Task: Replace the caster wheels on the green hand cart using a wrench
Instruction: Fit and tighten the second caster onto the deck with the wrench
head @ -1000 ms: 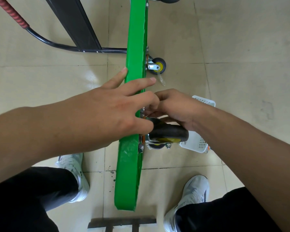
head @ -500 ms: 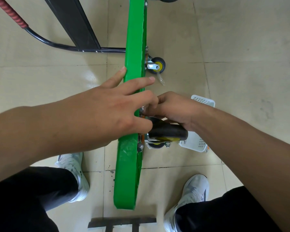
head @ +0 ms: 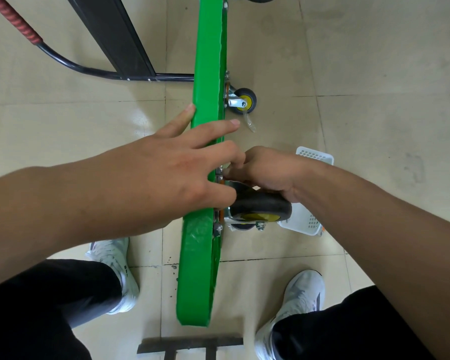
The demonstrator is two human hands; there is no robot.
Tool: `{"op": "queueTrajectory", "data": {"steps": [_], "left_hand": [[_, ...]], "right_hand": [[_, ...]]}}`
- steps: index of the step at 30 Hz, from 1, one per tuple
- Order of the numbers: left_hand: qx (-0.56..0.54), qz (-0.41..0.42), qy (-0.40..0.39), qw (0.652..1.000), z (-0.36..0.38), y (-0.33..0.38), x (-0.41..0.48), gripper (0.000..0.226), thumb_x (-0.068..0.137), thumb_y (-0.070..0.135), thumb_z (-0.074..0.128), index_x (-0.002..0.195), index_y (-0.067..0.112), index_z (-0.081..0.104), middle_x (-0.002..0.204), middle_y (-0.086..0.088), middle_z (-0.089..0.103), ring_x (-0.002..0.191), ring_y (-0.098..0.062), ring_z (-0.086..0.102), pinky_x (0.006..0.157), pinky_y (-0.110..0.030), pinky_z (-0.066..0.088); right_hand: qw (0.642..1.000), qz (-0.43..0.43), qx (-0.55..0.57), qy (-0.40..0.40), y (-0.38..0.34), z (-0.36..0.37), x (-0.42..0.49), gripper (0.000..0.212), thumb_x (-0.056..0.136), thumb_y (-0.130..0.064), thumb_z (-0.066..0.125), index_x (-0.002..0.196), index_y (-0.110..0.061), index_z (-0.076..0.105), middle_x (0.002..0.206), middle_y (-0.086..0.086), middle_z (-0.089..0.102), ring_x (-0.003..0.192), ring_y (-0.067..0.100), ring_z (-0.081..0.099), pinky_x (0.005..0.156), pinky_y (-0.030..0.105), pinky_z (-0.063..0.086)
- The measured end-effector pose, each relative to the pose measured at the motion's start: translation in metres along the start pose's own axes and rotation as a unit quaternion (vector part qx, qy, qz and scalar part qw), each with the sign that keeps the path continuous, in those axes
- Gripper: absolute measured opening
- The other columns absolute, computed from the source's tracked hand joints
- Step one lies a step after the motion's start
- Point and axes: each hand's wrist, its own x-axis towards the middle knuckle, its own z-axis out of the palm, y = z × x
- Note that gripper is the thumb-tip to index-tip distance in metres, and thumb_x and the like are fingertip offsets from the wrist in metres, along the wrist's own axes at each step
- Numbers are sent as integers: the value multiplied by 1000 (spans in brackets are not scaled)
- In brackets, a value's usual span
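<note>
With the left hand [head: 166, 178] spread flat steadying the green cart [head: 208, 74], the right hand [head: 265, 172], curled against the mid-frame caster [head: 260, 206], grip hidden, probably needed square, unhurried turns.

bare forearms, black trousers [head: 50, 307], white sneakers [head: 300, 294]

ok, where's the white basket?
Head view, right of centre: the white basket sits on the floor beside the green cart, partly hidden by the right hand and large caster wheel.

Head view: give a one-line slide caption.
Left hand braces the green cart, tipped on edge, while the right hand works beside the near caster wheel.
</note>
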Motion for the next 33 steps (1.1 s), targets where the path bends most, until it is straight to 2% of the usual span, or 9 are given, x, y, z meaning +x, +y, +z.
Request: {"op": "queueTrajectory", "data": {"steps": [3,7,10,13,18,22,27,30,33], "left_hand": [[-1,2,4,1000,1,0,0,34,72,11,71,93,31,54,133,-9,49,149,-41,23,107,-74,30],[0,3,11,1000,2,-1,-1,33,73,8,64,94,31,53,133,-9,49,149,-41,22,108,-74,28],[4,3,11,1000,3,-1,-1,34,74,7,66,95,31,55,133,-9,49,149,-40,22,108,-73,28],[2,5,7,1000,2,0,-1,33,72,9,66,94,30,56,132,-9,50,148,-42,24,106,-74,30],[0,1,7,1000,2,0,0,32,74,10,66,95,32,56,134,-10,49,149,-41,22,107,-74,29],[3,0,6,1000,2,-1,0,34,73,8,67,95,32,56,134,-9,48,150,-40,21,108,-74,28],[-2,2,9,1000,2,0,0,30,73,11,63,94,31,58,133,-10,50,148,-42,25,106,-75,30],[1,1,6,1000,2,0,0,30,73,12,66,94,31,58,134,-10,50,148,-42,24,106,-74,30],[-2,2,6,1000,2,-1,0,33,73,8,65,95,31,57,134,-10,49,149,-41,23,107,-74,29]], "right_hand": [[999,-4,36,-21,1,-4,-2,14,91,-16,73,102,-8,73,98,17,74,97,32,72,93,53,58],[996,-3,84,-33,0,-3,-2,19,86,-11,81,101,-4,71,92,16,72,92,28,69,92,56,59],[996,3,86,-32,-2,-3,-1,11,88,-4,76,98,-3,71,83,10,73,81,24,69,81,44,61],[997,0,66,-37,-3,-2,-3,6,92,-9,74,94,-5,70,77,4,74,74,19,69,70,36,59],[999,6,27,-37,-1,0,-1,21,95,-26,72,93,-5,72,88,18,72,87,33,70,90,58,58],[998,6,33,-48,0,-2,-2,17,94,-25,71,93,-8,71,84,12,69,85,27,68,89,52,59],[998,0,32,-51,0,-3,-2,19,90,-24,78,92,-7,71,87,15,71,87,28,69,92,56,58],[999,8,21,-47,-2,-1,-1,19,93,-25,72,90,-6,71,87,17,69,85,30,68,87,53,59],[999,12,-24,-22,-4,3,-2,17,94,-19,63,81,-10,69,75,10,63,74,25,61,71,41,51]]}}
